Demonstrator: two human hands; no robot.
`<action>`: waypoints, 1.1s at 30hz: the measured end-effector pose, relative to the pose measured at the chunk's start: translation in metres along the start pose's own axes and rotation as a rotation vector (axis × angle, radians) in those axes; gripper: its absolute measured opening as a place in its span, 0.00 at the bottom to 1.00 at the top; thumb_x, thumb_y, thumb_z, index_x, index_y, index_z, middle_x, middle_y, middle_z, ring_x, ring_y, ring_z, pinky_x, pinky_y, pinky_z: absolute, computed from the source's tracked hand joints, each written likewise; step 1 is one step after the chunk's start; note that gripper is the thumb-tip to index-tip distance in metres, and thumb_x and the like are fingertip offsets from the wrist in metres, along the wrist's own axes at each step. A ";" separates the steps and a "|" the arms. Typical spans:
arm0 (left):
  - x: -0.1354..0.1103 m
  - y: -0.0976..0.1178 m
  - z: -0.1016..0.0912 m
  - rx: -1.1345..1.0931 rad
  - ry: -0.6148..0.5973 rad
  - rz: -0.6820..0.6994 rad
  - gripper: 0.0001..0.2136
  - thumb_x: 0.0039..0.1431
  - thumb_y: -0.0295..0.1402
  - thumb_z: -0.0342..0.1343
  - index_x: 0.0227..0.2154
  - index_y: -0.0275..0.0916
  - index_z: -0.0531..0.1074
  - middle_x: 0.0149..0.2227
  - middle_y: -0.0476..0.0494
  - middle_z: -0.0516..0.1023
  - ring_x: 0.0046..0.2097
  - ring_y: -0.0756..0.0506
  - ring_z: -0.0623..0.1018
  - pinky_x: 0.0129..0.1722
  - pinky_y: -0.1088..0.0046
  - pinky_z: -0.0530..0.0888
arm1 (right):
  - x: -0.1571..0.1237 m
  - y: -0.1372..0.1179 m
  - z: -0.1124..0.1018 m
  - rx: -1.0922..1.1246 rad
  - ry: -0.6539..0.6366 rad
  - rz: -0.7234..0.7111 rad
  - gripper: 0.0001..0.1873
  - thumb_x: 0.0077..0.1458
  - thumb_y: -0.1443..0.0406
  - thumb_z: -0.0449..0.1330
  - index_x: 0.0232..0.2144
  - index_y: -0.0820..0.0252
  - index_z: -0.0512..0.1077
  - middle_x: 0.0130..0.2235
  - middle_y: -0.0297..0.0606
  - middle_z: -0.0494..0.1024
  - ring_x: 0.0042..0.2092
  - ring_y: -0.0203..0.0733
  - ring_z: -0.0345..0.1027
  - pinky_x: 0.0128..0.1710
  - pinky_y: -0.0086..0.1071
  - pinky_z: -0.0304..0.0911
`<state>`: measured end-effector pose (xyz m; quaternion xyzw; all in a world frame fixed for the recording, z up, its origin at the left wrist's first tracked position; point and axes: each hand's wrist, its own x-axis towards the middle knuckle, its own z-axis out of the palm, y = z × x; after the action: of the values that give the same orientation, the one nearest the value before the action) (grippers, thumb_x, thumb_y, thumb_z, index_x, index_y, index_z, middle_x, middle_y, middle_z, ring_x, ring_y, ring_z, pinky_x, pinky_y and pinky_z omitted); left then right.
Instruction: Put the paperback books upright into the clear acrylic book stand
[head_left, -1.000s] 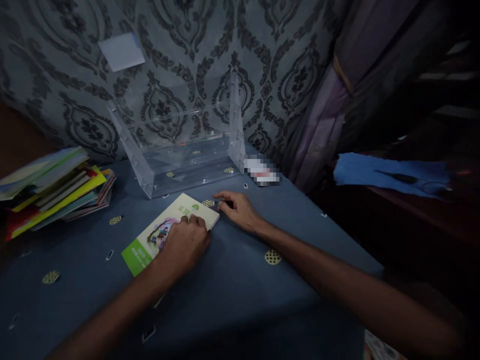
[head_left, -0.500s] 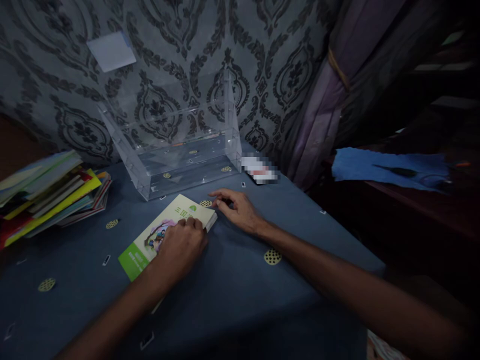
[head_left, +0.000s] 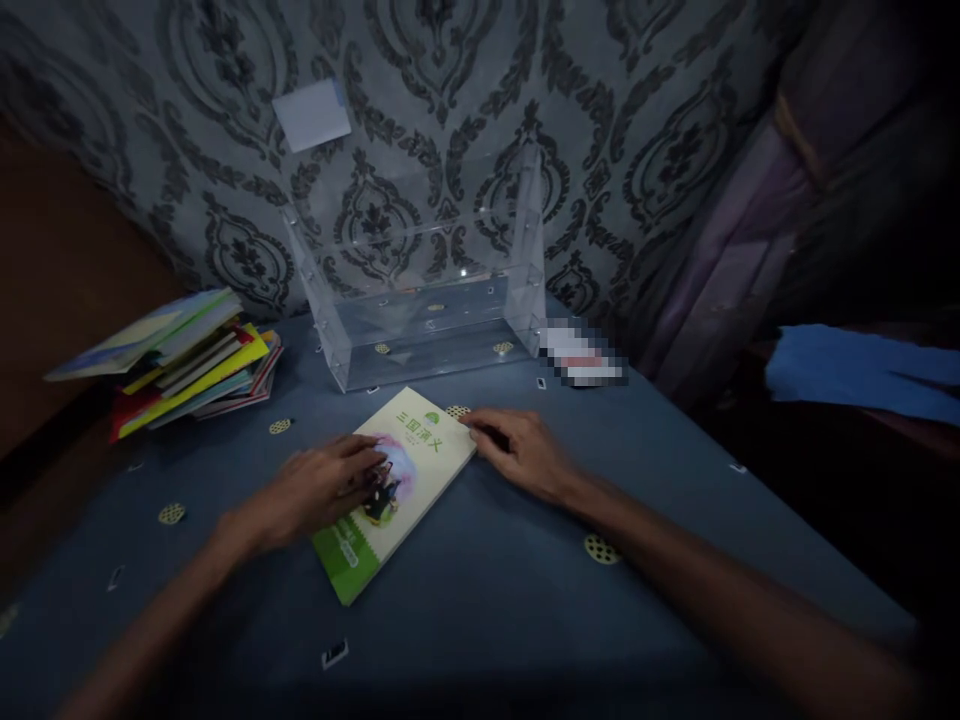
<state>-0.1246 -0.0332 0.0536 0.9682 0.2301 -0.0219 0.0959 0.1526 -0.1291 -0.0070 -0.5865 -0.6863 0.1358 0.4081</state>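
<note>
A book [head_left: 442,470] with a pale cover, a green lower band, Chinese characters and a round picture lies aslant on the blue patterned tablecloth. Over its left edge reaches my left hand [head_left: 319,485], its slightly bent fingers lying on the cover picture and its thumb hard to make out. At the upper right corner, my right hand [head_left: 525,455] has thumb and forefinger closed on the book, the other fingers curled behind. A clear plastic rack [head_left: 420,370] with tiered shelves stands just behind the book.
A stack of books [head_left: 210,370] in uneven layers sits at the left. Beside the rack lies a blurred-out flat item [head_left: 581,355]. Behind are patterned wallpaper [head_left: 442,60] with a white card [head_left: 311,115], and a tied curtain [head_left: 739,240]. Blue cloth [head_left: 832,370] lies beyond the table's right edge.
My view has swung left, so the scene sits further right. My left hand has slid from the middle of the cover to its left edge, uncovering the title. My right hand now touches the corner.
</note>
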 end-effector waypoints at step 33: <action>-0.033 0.029 0.004 0.053 -0.125 0.135 0.24 0.61 0.35 0.57 0.60 0.42 0.63 0.66 0.38 0.61 0.64 0.36 0.65 0.59 0.58 0.68 | -0.014 -0.034 0.042 -0.151 -0.250 -0.334 0.21 0.60 0.55 0.60 0.51 0.60 0.71 0.51 0.46 0.75 0.56 0.49 0.64 0.57 0.47 0.56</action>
<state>-0.1413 -0.0736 0.0575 0.9805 0.1570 -0.0817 0.0858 0.0981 -0.1387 -0.0160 -0.4722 -0.8273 0.0861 0.2917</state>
